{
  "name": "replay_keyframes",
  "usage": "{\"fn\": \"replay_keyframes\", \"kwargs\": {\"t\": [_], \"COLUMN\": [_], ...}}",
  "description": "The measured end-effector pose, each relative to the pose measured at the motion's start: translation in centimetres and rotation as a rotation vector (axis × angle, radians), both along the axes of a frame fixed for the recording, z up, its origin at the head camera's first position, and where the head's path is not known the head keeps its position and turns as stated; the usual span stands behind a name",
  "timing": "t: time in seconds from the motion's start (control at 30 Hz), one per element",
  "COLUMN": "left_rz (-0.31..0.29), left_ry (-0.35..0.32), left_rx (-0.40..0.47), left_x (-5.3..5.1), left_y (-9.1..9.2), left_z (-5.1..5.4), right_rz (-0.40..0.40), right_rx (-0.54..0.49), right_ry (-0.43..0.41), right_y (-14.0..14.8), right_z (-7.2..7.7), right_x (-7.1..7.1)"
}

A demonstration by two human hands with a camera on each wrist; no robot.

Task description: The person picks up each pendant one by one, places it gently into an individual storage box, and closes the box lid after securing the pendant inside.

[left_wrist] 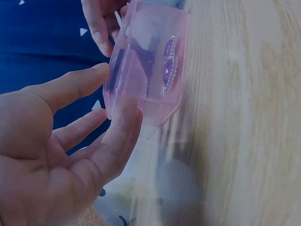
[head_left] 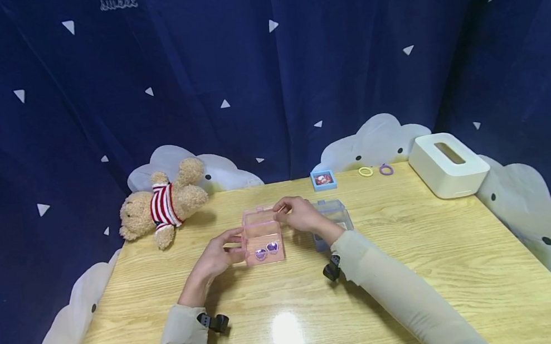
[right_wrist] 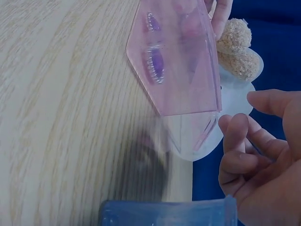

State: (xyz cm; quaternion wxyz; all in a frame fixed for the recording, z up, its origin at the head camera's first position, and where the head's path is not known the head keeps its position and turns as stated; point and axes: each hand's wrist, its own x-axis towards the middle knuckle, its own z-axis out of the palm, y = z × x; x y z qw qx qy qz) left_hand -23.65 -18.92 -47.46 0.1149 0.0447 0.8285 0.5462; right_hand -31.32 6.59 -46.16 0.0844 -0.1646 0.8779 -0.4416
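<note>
A clear pink box (head_left: 261,229) stands on the table with its lid raised at the back. Inside lie small sunglasses (head_left: 272,247) with purple lenses and beaded pale rims. My left hand (head_left: 219,253) is at the box's left side, its fairly straight fingers against the wall in the left wrist view. Over the right edge of the raised lid is my right hand (head_left: 300,215). Its fingers are loosely bent with nothing between them in the right wrist view. A translucent blue box (head_left: 331,207), also with a raised lid, is partly hidden behind my right hand and wrist.
A teddy bear (head_left: 185,201) in a striped shirt lies at the back left. Along the back edge are a small blue-framed square (head_left: 324,180), a yellow ring (head_left: 366,172) and a purple ring (head_left: 386,170). A white tissue box (head_left: 449,168) stands at the right.
</note>
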Motion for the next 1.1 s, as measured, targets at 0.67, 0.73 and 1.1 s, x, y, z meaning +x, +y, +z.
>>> {"fn": "replay_keyframes", "kwargs": {"t": [0.67, 0.73, 1.1], "left_rz": [-0.007, -0.007, -0.008], "left_ry": [-0.002, -0.002, 0.009], "left_rx": [0.001, -0.002, -0.019], "left_x": [0.04, 0.04, 0.20], "left_y": [-0.06, -0.06, 0.04], "left_z": [0.02, -0.02, 0.16], "right_rz": [0.010, 0.011, -0.023], "right_rx": [0.007, 0.000, -0.027], "right_ry": [-0.124, -0.137, -0.116], "right_y": [-0.32, -0.31, -0.31], "right_z": [-0.19, -0.22, -0.40], "right_x": [-0.34, -0.37, -0.60]}}
